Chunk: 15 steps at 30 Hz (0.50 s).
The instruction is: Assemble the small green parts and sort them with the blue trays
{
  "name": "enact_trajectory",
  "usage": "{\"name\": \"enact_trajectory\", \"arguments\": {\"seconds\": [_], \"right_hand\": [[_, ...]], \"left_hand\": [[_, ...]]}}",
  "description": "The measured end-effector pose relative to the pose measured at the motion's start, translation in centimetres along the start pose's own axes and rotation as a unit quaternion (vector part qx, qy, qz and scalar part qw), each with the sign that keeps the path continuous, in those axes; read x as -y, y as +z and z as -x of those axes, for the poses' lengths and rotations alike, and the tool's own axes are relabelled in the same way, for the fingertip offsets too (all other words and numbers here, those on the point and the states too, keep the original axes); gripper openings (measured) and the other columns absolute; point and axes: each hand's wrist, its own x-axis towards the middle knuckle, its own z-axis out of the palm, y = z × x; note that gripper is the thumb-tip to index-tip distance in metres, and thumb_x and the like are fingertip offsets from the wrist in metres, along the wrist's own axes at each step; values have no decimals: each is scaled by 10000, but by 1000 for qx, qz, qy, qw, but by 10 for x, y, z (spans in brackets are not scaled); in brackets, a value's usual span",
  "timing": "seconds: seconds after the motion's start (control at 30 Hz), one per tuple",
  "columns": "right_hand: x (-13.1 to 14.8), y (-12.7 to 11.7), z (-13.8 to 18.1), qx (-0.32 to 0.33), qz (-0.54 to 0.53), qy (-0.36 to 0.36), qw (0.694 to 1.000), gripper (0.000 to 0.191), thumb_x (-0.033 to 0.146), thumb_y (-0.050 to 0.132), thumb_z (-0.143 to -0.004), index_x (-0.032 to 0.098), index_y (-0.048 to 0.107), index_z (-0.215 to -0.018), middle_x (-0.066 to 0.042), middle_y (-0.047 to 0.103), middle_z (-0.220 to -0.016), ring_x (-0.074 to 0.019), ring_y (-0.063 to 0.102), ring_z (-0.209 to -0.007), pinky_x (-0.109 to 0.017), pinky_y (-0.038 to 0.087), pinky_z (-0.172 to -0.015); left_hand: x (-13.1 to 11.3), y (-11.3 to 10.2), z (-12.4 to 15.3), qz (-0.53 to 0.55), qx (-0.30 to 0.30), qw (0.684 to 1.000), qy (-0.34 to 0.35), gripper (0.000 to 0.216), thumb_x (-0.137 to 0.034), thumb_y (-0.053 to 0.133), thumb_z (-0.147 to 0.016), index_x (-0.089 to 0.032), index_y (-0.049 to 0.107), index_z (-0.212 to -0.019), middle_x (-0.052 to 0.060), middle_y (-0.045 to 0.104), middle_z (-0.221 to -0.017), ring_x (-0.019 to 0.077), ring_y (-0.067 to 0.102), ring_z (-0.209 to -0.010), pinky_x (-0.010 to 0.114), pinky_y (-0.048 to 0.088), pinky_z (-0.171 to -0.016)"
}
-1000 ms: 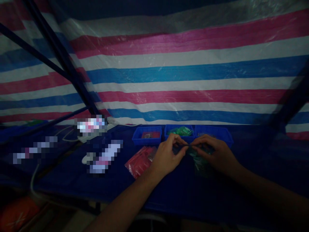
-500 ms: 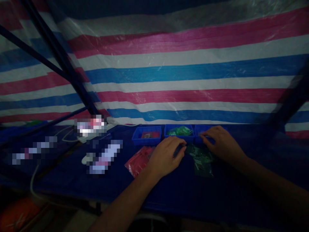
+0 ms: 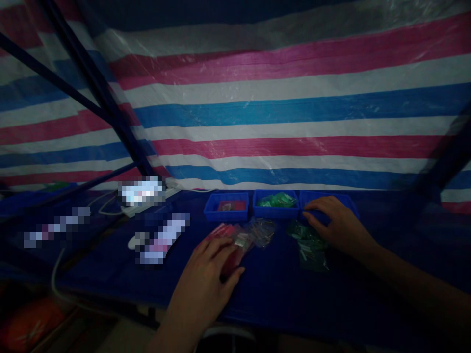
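Note:
My left hand (image 3: 204, 274) lies over a spread of pink plastic bags (image 3: 221, 230), its fingers stretched across them and the thumb apart. A clear bag with small metal-looking pieces (image 3: 263, 231) lies just beyond the fingertips. Held low at the front of the right-hand blue tray (image 3: 346, 200), my right hand (image 3: 331, 220) has loosely curved fingers and a small gap to the thumb; I see nothing between them. Dark green bags (image 3: 311, 250) with pale, thin pieces lie below and left of that hand.
A blue tray with pink packets (image 3: 226, 214) and another with green packets (image 3: 275, 212) stand along the back. To the left are a white power strip (image 3: 147, 205), a blurred-out lit device, cables and a white oval object (image 3: 136, 242). Striped sheeting (image 3: 279, 113) hangs behind.
My left hand has moved left and nearer me, from the middle of the table onto the pink bags, uncovering the clear bag. My right hand has stayed almost in place.

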Motion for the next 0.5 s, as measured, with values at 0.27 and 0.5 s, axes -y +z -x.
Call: {"name": "enact_trajectory", "arguments": {"seconds": [0.27,0.5], "right_hand": [[6,-2,-1,-11,-23,2,1000,124,320,650,-962,242,711,-1036,-86,760,-1066,-311,680,-1043,-524,533,-957],[20,-10,-3,-37,-49,-11,998,109,297,639,-980,254,695,-1064,-81,741,-1062,-296,663,-1054,-513,531,-961]], "left_hand": [[-3,2,2,58,-40,997,-21,218,-329,603,-997,-286,783,-1112,30,761,-1175,253,700,-1110,476,569,-1028],[-1,-21,-34,44,-103,993,-37,239,-343,574,-1003,-226,774,-1058,59,779,-1101,257,708,-1031,432,555,-957]]}}
